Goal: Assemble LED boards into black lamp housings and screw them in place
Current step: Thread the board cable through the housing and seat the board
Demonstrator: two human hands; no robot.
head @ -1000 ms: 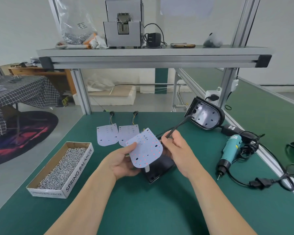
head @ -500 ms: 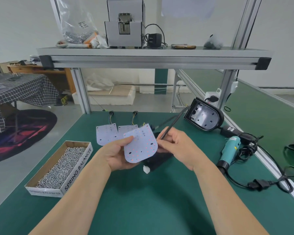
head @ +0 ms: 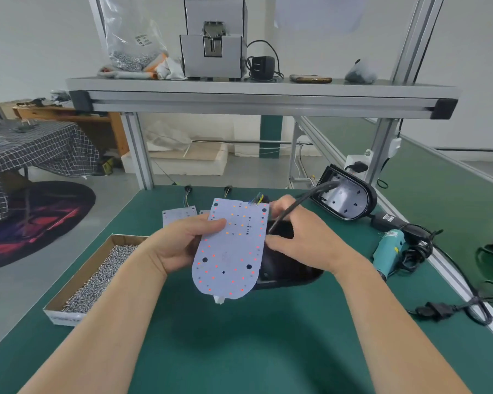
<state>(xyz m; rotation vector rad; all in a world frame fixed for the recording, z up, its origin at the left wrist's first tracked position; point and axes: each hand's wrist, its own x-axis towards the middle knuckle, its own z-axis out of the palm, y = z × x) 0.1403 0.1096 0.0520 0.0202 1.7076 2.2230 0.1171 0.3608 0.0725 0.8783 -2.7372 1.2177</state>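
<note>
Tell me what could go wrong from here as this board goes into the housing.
1. The coloured wires at the top edge of the LED board could get pinched or strained while the right hand grips the black cable.
2. The left hand pinches only one edge of the board; it might slip and land crooked in the black housing.

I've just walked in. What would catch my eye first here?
A pale LED board dotted with red and orange points is held up mid-table by the left hand. Beside it the right hand grips a black cable over a black lamp housing. To the left lies an open box of silvery screws; to the right, a teal electric screwdriver on the green table.
</note>
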